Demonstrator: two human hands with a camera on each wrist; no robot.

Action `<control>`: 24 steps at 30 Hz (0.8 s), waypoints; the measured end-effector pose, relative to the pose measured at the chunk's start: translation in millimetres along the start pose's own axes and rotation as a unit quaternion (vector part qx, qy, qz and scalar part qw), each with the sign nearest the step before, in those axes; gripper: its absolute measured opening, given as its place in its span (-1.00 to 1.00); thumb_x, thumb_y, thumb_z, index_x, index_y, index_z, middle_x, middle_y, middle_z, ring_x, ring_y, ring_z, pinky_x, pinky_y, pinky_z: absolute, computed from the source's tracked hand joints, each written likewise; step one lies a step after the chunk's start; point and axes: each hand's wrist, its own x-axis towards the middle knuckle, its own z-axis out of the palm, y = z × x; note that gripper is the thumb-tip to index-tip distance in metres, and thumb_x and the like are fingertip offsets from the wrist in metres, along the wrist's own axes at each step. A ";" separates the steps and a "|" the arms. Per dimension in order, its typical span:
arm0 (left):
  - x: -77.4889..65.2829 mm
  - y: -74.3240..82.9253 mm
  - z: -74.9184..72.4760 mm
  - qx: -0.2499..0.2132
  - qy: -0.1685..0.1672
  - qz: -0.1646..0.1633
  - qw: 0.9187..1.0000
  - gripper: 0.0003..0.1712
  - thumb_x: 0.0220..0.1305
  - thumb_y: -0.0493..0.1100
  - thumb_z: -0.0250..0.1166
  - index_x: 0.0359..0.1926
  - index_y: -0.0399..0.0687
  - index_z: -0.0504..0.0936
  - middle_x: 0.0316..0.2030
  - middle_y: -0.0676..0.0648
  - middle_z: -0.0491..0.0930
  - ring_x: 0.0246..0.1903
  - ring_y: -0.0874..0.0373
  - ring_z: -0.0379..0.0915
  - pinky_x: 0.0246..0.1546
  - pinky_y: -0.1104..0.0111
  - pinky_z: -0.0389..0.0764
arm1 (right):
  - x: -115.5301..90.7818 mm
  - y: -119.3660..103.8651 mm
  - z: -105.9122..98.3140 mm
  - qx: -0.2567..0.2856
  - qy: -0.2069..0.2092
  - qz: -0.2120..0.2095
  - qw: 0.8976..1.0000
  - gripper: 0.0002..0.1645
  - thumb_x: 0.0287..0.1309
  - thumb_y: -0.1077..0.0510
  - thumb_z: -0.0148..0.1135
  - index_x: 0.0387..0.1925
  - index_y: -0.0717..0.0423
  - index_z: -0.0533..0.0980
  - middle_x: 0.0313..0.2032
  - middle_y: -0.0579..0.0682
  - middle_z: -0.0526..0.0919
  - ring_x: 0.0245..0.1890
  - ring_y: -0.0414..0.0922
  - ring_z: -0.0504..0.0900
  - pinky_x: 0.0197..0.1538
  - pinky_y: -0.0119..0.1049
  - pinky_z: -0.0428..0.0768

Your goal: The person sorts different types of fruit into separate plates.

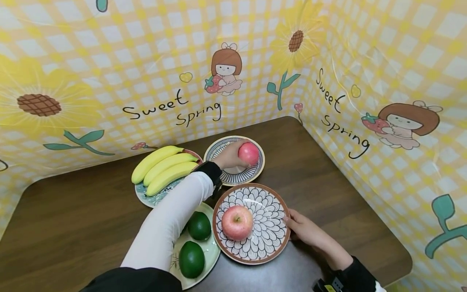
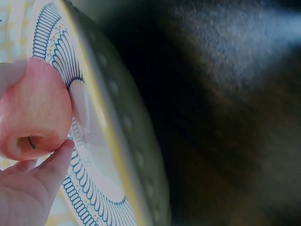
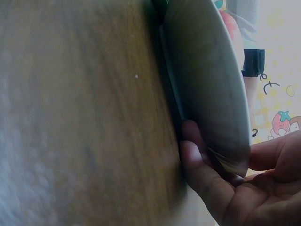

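Note:
My left hand (image 1: 229, 157) grips a pinkish-red apple (image 1: 249, 153), thumb and fingers around its sides. That apple is at a plate with a dark striped pattern and yellow rim (image 1: 233, 178), at the back of the table. The left wrist view shows the apple's stem hollow (image 2: 31, 142) facing the camera. With my right hand (image 1: 310, 233) I pinch the right edge of a brown-rimmed plate with a petal pattern (image 1: 268, 219). Some fingers (image 3: 204, 179) reach under this plate in the right wrist view. A second apple (image 1: 237, 223) sits on its left half.
Several yellow bananas (image 1: 164, 166) lie on a teal-patterned plate (image 1: 144, 198) at the left. Dark green fruits (image 1: 191, 259) rest on a pale green plate (image 1: 213, 255), partly hidden by my left sleeve. Checked yellow cloth (image 1: 157, 61) hangs behind the wooden table (image 1: 73, 223).

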 end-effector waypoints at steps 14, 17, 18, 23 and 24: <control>-41.8 29.4 -49.8 -0.062 0.036 0.046 0.996 -0.01 0.02 -0.26 0.51 0.47 -0.13 0.26 0.42 -0.29 0.28 0.36 -0.19 0.32 0.36 -0.07 0.47 | -2.6 -6.8 -3.3 -0.016 0.000 0.013 1.000 -0.35 0.61 0.20 -0.22 0.48 0.58 -0.03 0.22 0.51 0.44 0.09 0.09 0.67 0.03 -0.09 0.72; -59.0 51.6 -47.7 -0.049 0.015 0.090 0.995 -0.02 -0.02 -0.27 0.53 0.45 -0.05 0.33 0.42 -0.27 0.27 0.35 -0.18 0.33 0.35 -0.09 0.47 | -2.6 -5.9 -3.9 -0.016 -0.005 0.015 1.000 -0.34 0.61 0.19 -0.22 0.48 0.58 -0.04 0.23 0.52 0.43 0.09 0.08 0.66 0.03 -0.11 0.72; -65.4 60.6 -44.1 -0.037 0.002 0.106 0.994 -0.02 -0.05 -0.28 0.55 0.44 -0.03 0.35 0.42 -0.27 0.27 0.33 -0.18 0.35 0.34 -0.09 0.48 | -2.5 -5.5 -3.8 -0.016 -0.007 0.014 1.000 -0.34 0.61 0.20 -0.21 0.48 0.59 -0.03 0.22 0.52 0.44 0.09 0.08 0.66 0.03 -0.11 0.72; -99.9 102.3 -12.6 0.063 -0.101 0.187 0.975 -0.07 -0.09 -0.26 0.61 0.37 0.10 0.46 0.38 -0.21 0.29 0.29 -0.11 0.40 0.31 -0.01 0.52 | -0.4 -4.3 -2.6 -0.015 -0.011 0.010 1.000 -0.36 0.60 0.19 -0.20 0.46 0.59 0.01 0.18 0.49 0.47 0.06 0.03 0.65 0.00 -0.17 0.71; -107.8 108.5 -5.4 0.087 -0.128 0.201 0.967 -0.07 -0.08 -0.25 0.62 0.37 0.12 0.47 0.38 -0.19 0.29 0.29 -0.09 0.38 0.29 0.03 0.54 | 0.4 -4.1 -2.4 -0.015 -0.011 0.008 1.000 -0.35 0.60 0.19 -0.19 0.46 0.58 0.00 0.17 0.47 0.47 0.04 0.01 0.63 -0.02 -0.20 0.70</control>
